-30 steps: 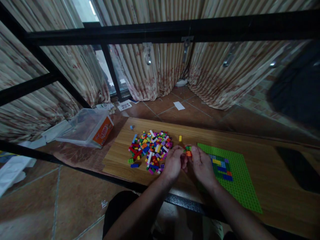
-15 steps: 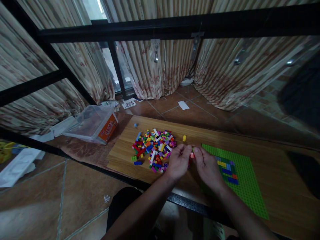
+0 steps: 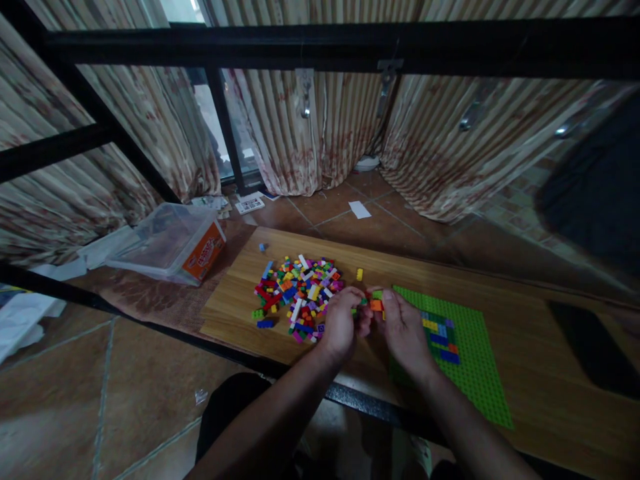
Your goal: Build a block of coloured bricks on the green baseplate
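Observation:
My left hand (image 3: pixel 343 323) and my right hand (image 3: pixel 406 333) are close together over the wooden board, fingers curled. Between them are small toy bricks: an orange brick (image 3: pixel 376 305) and a light green brick (image 3: pixel 377 294) against my right fingertips. Small green bits show at my left fingers, partly hidden by them. Left of my hands lies a heap of mixed toy bricks (image 3: pixel 300 293). Partly behind my right hand is a green baseplate (image 3: pixel 477 360), with blue, yellow, orange and purple bricks (image 3: pixel 440 339) fixed on it.
One yellow brick (image 3: pixel 360 274) lies apart behind my hands, and a light blue brick (image 3: pixel 262 247) near the board's far edge. A clear plastic box (image 3: pixel 167 243) with an orange label stands left. A dark flat object (image 3: pixel 593 347) lies at right. Black metal bars (image 3: pixel 320 50) cross in front.
My hands have parted slightly, and the pink-red brick seen between them no longer shows there. Orange and green bricks now show between the fingers. The whole view has shifted a little.

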Available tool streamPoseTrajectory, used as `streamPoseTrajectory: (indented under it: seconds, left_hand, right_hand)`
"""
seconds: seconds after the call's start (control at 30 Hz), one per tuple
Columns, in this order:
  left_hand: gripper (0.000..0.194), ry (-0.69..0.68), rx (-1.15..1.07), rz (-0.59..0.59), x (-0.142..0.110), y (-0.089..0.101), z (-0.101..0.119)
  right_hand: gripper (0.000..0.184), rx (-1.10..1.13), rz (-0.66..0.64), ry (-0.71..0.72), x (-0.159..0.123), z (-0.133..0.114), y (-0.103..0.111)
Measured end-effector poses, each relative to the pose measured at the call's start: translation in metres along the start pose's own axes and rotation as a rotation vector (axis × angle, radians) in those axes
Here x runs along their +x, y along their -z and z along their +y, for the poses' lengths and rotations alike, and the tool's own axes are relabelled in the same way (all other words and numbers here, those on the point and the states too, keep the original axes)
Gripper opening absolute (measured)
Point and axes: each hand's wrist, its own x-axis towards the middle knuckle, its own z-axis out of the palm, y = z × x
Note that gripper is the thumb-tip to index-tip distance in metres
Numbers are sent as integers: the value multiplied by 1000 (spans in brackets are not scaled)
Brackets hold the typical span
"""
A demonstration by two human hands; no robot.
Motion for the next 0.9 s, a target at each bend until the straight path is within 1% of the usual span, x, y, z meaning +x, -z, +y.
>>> streamPoseTrajectory:
  seconds: [0.07, 0.13, 0.23, 0.3, 0.47, 0.63, 0.7, 0.8, 0.9]
  left_hand:
    - [13, 10, -8, -26, 0, 0, 0]
    - [19, -26, 69, -41, 2, -1, -3]
    - [34, -105, 210, -29, 5, -1, -10]
    - [38, -125, 255, -24, 8, -1, -15]
    - [35, -161, 333, 15, 11, 2, -24]
    - [33, -199, 404, 43, 10, 4, -24]
    - [31, -226, 437, 36, 10, 6, -24]
    - [26, -271, 499, 34, 10, 9, -26]
    - [22, -302, 565, 65, 10, 10, -29]
  right_hand:
    - [49, -36, 12, -5, 1, -2, 2]
    - [49, -78, 11, -8, 3, -5, 4]
    - [49, -123, 18, -3, 3, -7, 5]
    - [49, -137, 32, 3, 3, -6, 6]
    - [50, -147, -10, -8, 3, -1, 8]
    - [49, -95, -44, -48, 2, -3, 8]
    - [48, -97, -38, -33, 1, -4, 6]
    - [48, -138, 9, -1, -1, -4, 2]
    - [48, -201, 56, 10, -5, -2, -4]
